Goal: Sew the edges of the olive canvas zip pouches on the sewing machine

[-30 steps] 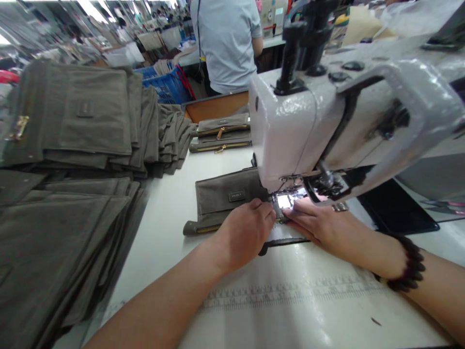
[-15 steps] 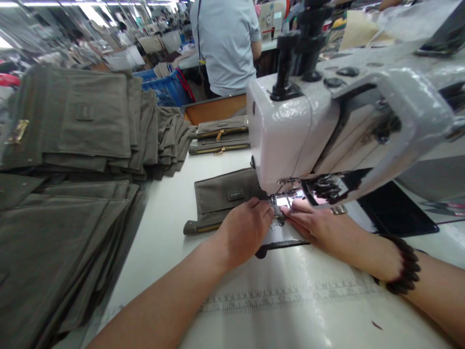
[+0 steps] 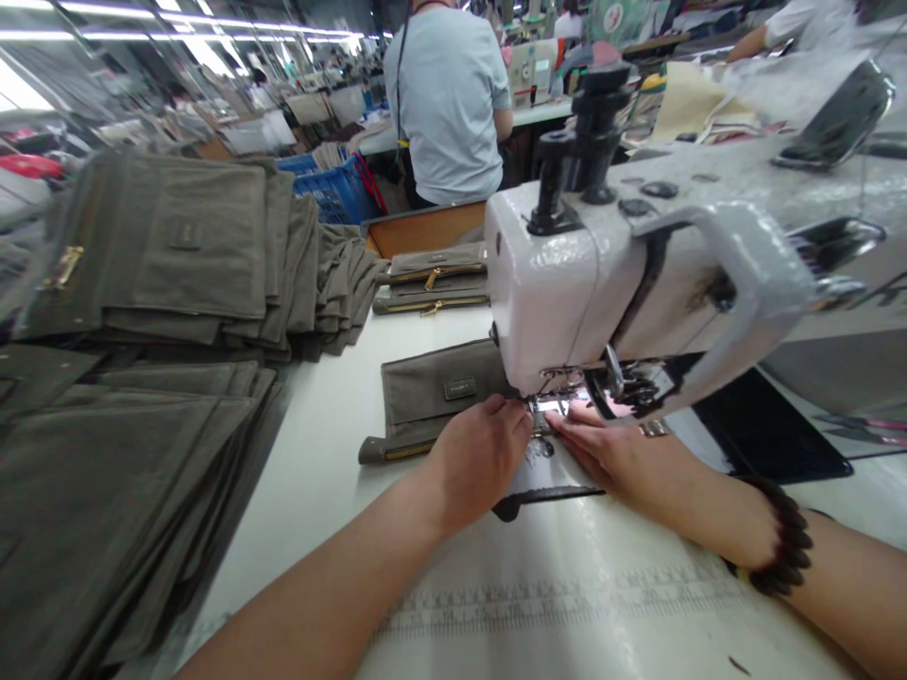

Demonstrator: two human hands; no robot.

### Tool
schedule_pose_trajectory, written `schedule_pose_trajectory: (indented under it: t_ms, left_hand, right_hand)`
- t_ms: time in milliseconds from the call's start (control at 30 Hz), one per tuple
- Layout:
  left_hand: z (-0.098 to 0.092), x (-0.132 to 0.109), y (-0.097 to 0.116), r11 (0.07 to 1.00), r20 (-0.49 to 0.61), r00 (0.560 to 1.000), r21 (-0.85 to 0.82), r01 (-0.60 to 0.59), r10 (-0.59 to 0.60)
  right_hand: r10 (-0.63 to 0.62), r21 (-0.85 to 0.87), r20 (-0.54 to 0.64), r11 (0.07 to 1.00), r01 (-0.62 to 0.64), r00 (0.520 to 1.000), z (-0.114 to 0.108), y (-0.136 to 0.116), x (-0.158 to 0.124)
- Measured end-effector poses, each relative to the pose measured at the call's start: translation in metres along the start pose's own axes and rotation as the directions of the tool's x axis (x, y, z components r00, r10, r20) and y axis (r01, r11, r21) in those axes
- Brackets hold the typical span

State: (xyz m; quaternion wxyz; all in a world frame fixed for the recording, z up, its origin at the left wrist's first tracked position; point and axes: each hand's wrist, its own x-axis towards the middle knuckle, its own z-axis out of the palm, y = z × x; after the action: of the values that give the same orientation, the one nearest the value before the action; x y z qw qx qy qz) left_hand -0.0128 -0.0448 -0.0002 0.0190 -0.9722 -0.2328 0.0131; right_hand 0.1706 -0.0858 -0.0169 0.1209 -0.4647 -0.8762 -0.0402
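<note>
An olive-grey fabric pouch piece (image 3: 418,382) with a small label patch (image 3: 460,388) lies on the table, its right end under the head of a white sewing machine (image 3: 545,283). A brass-toothed zipper (image 3: 409,450) runs along its near edge. My left hand (image 3: 482,458) is closed on that edge, fingers curled beside the needle area and covering part of the zipper. Across from it, my right hand (image 3: 602,444) rests on the machine plate (image 3: 553,472), fingers stretched forward, tips close to the presser foot. The needle and the seam itself are hidden.
Tall stacks of similar olive-grey pieces (image 3: 205,246) fill the left side. Two zippered pieces (image 3: 436,279) lie behind the work. A blue crate (image 3: 336,189) and a seated person (image 3: 453,104) are beyond. Scissors or snips (image 3: 868,427) lie at far right.
The view has tilted slightly upward, so surroundings sit lower in the picture. Both hands and the pouch piece hold nearly the same place at the machine.
</note>
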Motion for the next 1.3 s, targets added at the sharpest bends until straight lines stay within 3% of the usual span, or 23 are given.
schedule_pose_trajectory:
  t_ms: [533, 733, 933, 1067, 1200, 1300]
  left_hand:
    - [-0.001, -0.001, -0.001, 1.000, -0.008, 1.000, 0.003, -0.008, 0.008]
    - [0.000, -0.004, 0.001, 0.999, 0.000, 1.000, -0.049, 0.016, -0.016]
    - [0.002, -0.003, -0.002, 0.996, -0.001, 0.998, -0.067, 0.066, -0.066]
    - [0.003, -0.002, 0.000, 0.992, -0.018, 0.994, -0.069, 0.102, -0.103]
    - [-0.020, -0.011, -0.010, 0.996, 0.080, 0.995, -0.064, 0.061, -0.055]
    - [-0.053, -0.029, -0.024, 0.971, 0.067, 0.971, -0.056, 0.232, -0.228]
  right_hand:
    - [0.000, -0.060, -0.018, 0.998, -0.001, 1.000, -0.002, -0.002, 0.000]
    - [0.022, -0.029, 0.030, 0.999, -0.021, 0.999, -0.010, -0.006, 0.001]
    - [0.040, -0.039, -0.024, 0.998, -0.041, 0.999, -0.004, -0.004, 0.001]
    - [-0.019, -0.041, -0.161, 0.999, 0.012, 0.987, -0.004, -0.006, -0.002]
    - [-0.179, -0.034, -0.311, 0.983, 0.178, 0.933, -0.005, -0.005, -0.004]
    - [-0.225, -0.051, -0.331, 0.974, 0.221, 0.916, -0.005, -0.003, -0.003]
